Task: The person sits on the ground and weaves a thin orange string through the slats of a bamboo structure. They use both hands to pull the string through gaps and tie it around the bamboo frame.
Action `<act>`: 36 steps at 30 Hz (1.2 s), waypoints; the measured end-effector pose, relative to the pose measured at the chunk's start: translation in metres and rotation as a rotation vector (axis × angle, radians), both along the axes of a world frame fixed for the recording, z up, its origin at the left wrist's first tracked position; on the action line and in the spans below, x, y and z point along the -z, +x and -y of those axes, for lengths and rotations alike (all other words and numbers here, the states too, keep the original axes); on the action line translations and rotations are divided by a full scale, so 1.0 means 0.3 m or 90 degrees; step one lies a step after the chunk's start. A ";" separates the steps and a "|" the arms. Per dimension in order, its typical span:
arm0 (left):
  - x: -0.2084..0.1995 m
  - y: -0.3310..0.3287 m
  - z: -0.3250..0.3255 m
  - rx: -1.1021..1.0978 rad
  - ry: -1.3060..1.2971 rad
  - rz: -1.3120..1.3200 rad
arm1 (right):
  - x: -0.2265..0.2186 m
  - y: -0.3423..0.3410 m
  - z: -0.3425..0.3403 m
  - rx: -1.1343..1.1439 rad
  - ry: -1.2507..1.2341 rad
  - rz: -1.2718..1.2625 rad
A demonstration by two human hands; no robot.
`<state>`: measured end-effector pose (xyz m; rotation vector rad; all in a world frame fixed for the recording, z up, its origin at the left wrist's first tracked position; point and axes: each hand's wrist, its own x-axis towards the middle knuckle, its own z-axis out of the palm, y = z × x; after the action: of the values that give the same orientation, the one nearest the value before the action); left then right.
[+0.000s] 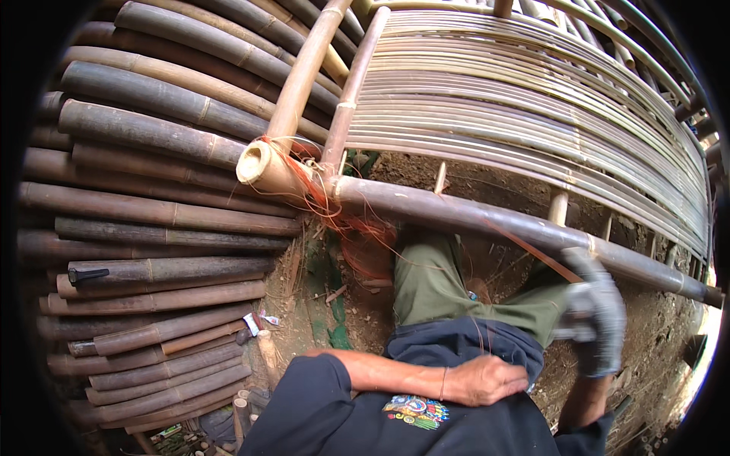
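Observation:
My left hand, bare, is closed in front of my waist; thin orange strands run down to it across my lap. Out to the right, my right hand wears a grey glove and is blurred by motion. An orange-brown plastic strip stretches straight from the dark bamboo pole to the gloved fingers. That pole forms the near edge of a frame with a slatted bamboo panel. At the frame's left corner, orange twine is wound in a loose tangle around the joint beside a cut bamboo end.
Stacked bamboo poles fill the left side. A black-handled tool lies on one, and a small white packet sits near the pole ends. Green netting lies on the dirt ground beside my legs. Short bamboo pegs project from the frame.

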<state>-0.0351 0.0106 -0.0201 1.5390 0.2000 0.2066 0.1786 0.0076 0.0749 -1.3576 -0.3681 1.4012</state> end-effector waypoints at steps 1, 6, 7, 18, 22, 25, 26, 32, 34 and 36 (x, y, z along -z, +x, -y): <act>0.025 0.013 -0.002 0.006 0.044 0.013 | -0.031 0.076 0.087 0.150 0.076 0.031; 0.018 -0.055 -0.191 0.116 0.165 -0.012 | 0.026 0.774 0.906 0.377 0.146 0.263; 0.000 -0.077 -0.216 0.128 0.194 -0.044 | 0.067 0.910 1.098 0.379 0.144 0.300; 0.183 -0.198 -0.411 -0.180 0.790 -0.353 | 0.533 1.040 1.371 0.121 -0.738 1.323; 0.294 -0.038 -0.430 -0.029 0.879 -0.277 | 0.331 0.302 0.582 0.118 -0.033 1.209; 0.371 0.026 -0.427 0.041 0.918 -0.397 | 0.350 0.068 0.366 -0.016 0.145 1.028; 0.390 0.024 -0.426 0.021 0.956 -0.334 | 0.362 0.026 0.334 -0.063 0.178 0.981; -0.008 0.060 -0.134 0.076 0.670 -0.127 | 0.298 -0.148 0.307 -0.212 0.137 0.443; -0.172 0.055 -0.088 -0.023 0.686 -0.033 | 0.228 -0.138 0.380 -0.262 0.111 0.340; -0.247 0.019 -0.136 -0.041 0.691 0.020 | 0.099 -0.034 0.509 -0.232 -0.033 0.333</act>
<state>-0.0294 0.0514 0.0540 2.6048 0.1080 0.4320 0.1684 -0.1451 0.0453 -1.7590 -0.9670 1.3308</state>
